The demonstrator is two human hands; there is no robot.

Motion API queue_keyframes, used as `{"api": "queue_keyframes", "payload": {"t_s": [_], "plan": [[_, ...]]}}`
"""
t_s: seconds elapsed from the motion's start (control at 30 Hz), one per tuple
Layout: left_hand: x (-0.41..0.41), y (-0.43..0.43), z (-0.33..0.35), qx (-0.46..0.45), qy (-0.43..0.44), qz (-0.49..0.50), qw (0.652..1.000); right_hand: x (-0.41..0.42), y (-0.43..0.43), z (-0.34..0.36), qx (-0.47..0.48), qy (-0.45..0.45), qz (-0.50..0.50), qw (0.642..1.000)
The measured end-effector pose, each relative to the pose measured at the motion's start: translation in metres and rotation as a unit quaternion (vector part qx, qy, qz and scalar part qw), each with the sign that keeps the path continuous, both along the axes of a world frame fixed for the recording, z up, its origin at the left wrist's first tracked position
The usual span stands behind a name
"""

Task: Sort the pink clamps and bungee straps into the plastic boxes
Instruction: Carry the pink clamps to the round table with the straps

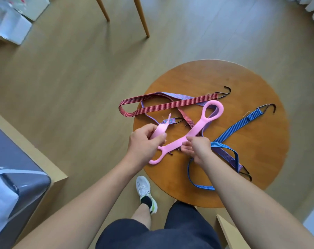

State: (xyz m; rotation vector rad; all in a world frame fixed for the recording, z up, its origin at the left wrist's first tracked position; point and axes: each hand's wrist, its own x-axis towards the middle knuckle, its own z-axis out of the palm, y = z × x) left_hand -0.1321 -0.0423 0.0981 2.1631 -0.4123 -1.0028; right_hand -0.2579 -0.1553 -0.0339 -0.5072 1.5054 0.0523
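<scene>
Over the round wooden table I hold pink clamps. My left hand grips one pink clamp whose tip pokes up past my fingers. My right hand pinches the middle of a long pink clamp with a ring at its far end and a loop near my left wrist. A red bungee strap hangs off the table's left edge. A blue bungee strap with black hooks lies to the right, partly under my right arm.
A grey plastic box stands on a low wooden shelf at the left. Clear plastic containers sit at the far left on the floor. Two chair legs stand beyond the table. My foot in a white shoe is by the table's near edge.
</scene>
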Motion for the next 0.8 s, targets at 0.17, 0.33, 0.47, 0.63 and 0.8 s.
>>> {"api": "queue_keyframes", "payload": {"t_s": [0.17, 0.33, 0.47, 0.63, 0.8], "plan": [[0.007, 0.003, 0.007, -0.005, 0.010, 0.034, 0.999, 0.004, 0.005, -0.006, -0.029, 0.014, -0.004, 0.999], [0.014, 0.006, 0.015, 0.003, -0.014, 0.056, 0.998, -0.005, 0.015, 0.035, -0.135, -0.052, 0.082, 0.986], [0.020, 0.006, 0.029, -0.015, -0.023, 0.054, 0.998, -0.007, 0.024, 0.086, -0.198, -0.093, 0.094, 0.971], [0.025, 0.006, 0.056, -0.058, -0.066, -0.011, 0.996, -0.017, 0.041, 0.148, -0.272, -0.108, 0.127, 0.948], [0.036, 0.018, 0.094, -0.110, -0.087, -0.084, 0.986, -0.027, 0.069, 0.212, -0.365, -0.061, 0.116, 0.922]]}}
